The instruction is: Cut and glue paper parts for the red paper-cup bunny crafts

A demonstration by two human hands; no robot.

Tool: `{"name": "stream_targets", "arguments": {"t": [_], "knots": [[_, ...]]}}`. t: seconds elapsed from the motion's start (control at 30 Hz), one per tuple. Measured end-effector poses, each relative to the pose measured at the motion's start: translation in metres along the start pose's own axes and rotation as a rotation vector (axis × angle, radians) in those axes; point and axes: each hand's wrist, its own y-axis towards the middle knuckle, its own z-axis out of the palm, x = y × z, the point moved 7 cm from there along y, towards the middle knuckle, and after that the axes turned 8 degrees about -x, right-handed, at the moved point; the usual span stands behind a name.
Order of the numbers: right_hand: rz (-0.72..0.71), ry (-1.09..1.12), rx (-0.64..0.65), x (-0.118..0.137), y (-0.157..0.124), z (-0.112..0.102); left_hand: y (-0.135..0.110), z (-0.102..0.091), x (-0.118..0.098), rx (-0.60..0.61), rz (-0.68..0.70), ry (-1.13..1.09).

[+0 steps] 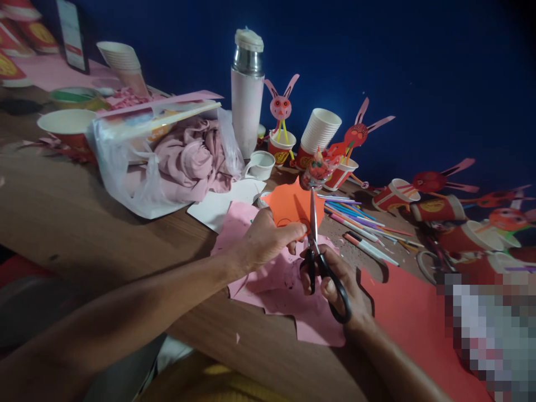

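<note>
My left hand [268, 237] pinches the lower edge of a piece of orange paper [288, 204], which has a jagged outline and some drawn curves near the thumb. In my right hand [345, 279] is a pair of scissors [314, 223] with black handles, its fingers through the loops. The blades point up and lie against the right side of the orange paper; they look nearly closed. Beneath both hands lies cut pink paper [272, 282] with ragged edges. A red sheet [410, 318] spreads to the right of my right hand.
Pens and coloured sticks [360, 218] lie right of the paper. Behind stand a white flask [247, 106], a small white cup [260, 166], stacked paper cups [320, 134] and several rabbit-eared cup figures [280, 111]. A plastic bag with pink cloth [188, 156] sits left.
</note>
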Motion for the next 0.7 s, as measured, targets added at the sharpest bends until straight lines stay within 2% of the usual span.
{"name": "stream_targets", "arguments": {"t": [0.13, 0.33, 0.7], "knots": [[0.013, -0.021, -0.013, 0.0009, -0.0006, -0.0001, -0.0004, 0.0007, -0.0033, 0.017, 0.025, -0.007], [0.035, 0.005, -0.014, -0.0002, -0.0018, 0.0010, -0.0023, -0.0005, -0.0077, 0.012, -0.006, 0.018], [0.027, 0.010, -0.004, 0.0030, -0.0012, 0.0001, 0.0021, 0.0015, -0.0026, 0.052, 0.031, -0.060]]}}
